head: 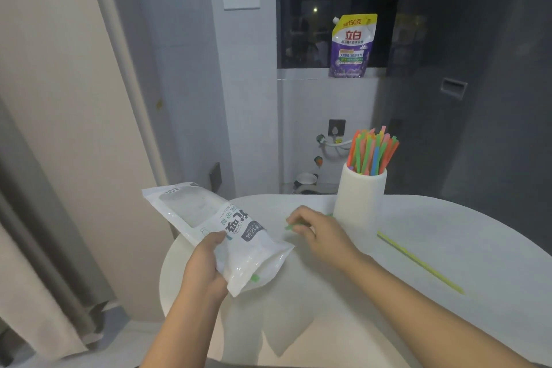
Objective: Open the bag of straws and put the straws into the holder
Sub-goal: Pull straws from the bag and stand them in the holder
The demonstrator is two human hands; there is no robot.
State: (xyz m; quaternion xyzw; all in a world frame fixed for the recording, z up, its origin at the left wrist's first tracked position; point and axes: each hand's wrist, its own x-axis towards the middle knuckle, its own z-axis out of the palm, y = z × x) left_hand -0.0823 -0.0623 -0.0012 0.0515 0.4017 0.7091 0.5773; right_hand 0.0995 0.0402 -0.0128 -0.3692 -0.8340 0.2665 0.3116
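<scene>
- Two hands over a round white table (448,248), one straw bag, one holder.
- Left hand (206,263) grips the bag (215,224) on its lower side, thumb over the printed front, fingers wrapped beneath. Bag is lifted off the table and tilted; its far, clear-windowed end points up and away from the hand, its near end hangs open just right of the hand.
- A bit of green (254,278) shows inside that open end, just right of the left hand; likely a straw end, too small to be sure.
- Bag looks nearly empty through the window.
- Right hand (316,233) is palm down, low over the table, fingers curled on a green straw (289,227). One straw end sticks out past the fingertips toward the bag; a sliver of green also shows at the hand's far side, next to the holder base.
- Holder (360,197): white cylinder, upright on the table, just beyond and right of the right hand. Cannot tell if hand and holder touch.
- Straws (372,152) in the holder: dense bunch, orange, green, blue, pink, standing up and fanning slightly right.
- Yellow straw (418,261) lies flat on the table, right of the right forearm, running diagonally away from the holder base.
- Purple pouch (352,45) stands on the window ledge, far beyond both hands.
</scene>
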